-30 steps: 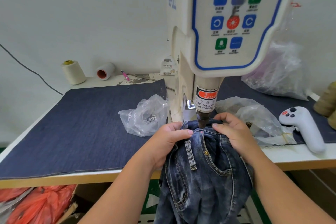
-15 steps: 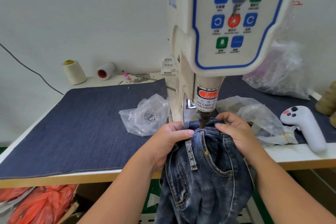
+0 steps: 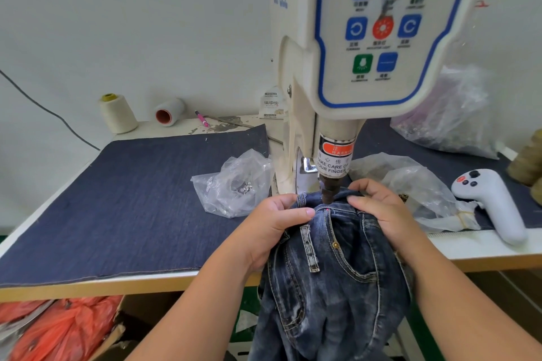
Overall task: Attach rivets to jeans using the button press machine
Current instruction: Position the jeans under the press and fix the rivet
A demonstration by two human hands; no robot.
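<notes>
under the press head, left hand and right hand (fingers curled) grip the jeans waistband.

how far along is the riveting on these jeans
Done: one rivet already sits at the pocket corner. In hand: left hand and right hand grip the jeans under the punch, at the waistband. Left: whether this one is pressed yet cannot be told; more rivets wait in the bag.
</notes>
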